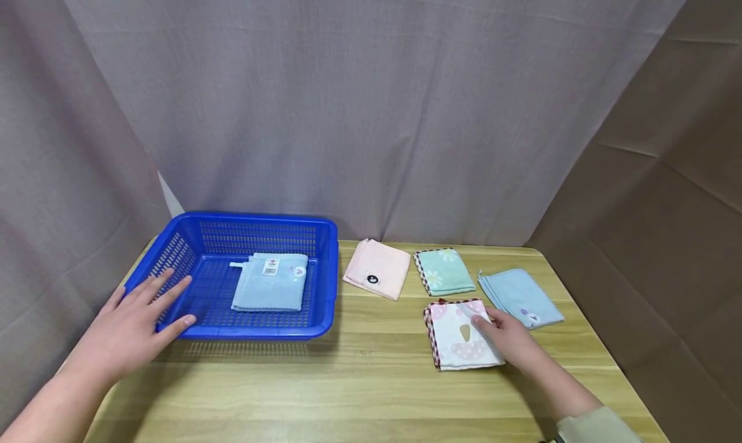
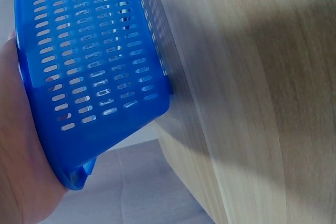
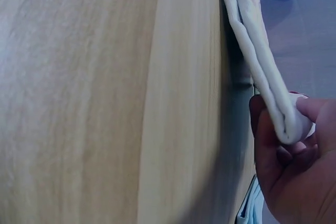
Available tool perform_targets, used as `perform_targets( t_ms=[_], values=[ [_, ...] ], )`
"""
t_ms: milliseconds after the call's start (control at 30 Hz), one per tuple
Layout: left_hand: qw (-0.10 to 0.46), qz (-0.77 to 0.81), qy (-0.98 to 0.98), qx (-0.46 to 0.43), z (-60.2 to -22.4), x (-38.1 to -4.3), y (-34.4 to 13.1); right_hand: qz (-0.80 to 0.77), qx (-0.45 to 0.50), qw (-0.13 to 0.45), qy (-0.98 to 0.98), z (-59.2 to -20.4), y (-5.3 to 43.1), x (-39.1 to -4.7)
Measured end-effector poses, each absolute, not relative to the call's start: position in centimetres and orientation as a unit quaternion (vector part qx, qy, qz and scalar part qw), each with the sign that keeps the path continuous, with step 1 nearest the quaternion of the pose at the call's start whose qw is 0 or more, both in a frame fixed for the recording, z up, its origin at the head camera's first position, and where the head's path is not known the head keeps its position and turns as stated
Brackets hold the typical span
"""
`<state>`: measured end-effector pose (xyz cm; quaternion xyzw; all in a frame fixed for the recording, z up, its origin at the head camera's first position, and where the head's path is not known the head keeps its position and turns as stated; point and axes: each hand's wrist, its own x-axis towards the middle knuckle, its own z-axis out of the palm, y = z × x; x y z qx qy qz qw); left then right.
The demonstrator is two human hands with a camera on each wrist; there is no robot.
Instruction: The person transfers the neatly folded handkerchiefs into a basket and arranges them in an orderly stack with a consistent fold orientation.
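My right hand (image 1: 510,337) pinches the right edge of a folded white towel (image 1: 458,349) with pink patches and a red checked border. In the right wrist view the thumb lies on one face of the folded towel (image 3: 262,61) and the fingers on the other, and its near edge is off the table. My left hand (image 1: 130,320) rests with spread fingers on the left front rim of a blue plastic basket (image 1: 295,332). A folded light blue towel (image 1: 278,295) with a paper label lies in the basket. Some left fingers are hidden in the left wrist view.
Right of the basket lies a folded pink towel (image 1: 379,266), then a mint towel (image 1: 446,275) with daisies. Another light blue towel (image 1: 518,295) lies beyond my right hand. The wooden table (image 1: 348,398) meets a grey curtain (image 1: 348,108) behind and a brown covering (image 1: 666,237) at right.
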<state>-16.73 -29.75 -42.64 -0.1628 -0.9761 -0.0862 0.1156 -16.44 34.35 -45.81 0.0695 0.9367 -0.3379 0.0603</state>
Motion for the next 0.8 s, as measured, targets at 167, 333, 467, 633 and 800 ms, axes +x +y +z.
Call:
perform_targets(
  t_ms=[167,333,467,633,800],
  values=[
    [0.116,-0.086,-0.976,-0.162,-42.69,-16.78,-29.76,-0.412,0.092,0.060,0.905,-45.64,34.14,-16.32],
    [0.116,-0.085,-0.976,-0.162,-42.76,-16.80,-29.79,-0.463,0.104,0.049,0.879,-45.46,33.98,-16.32],
    [0.116,-0.084,-0.976,-0.161,-42.72,-16.77,-29.77,-0.490,0.111,0.040,0.864,-45.35,33.85,-16.35],
    [0.117,-0.084,-0.976,-0.161,-42.68,-16.72,-29.74,-0.519,0.109,0.044,0.847,-45.20,33.70,-16.32],
    [0.120,-0.087,-0.976,-0.162,-42.71,-16.73,-29.77,-0.512,0.107,0.036,0.852,-44.96,33.42,-16.20]
  ],
)
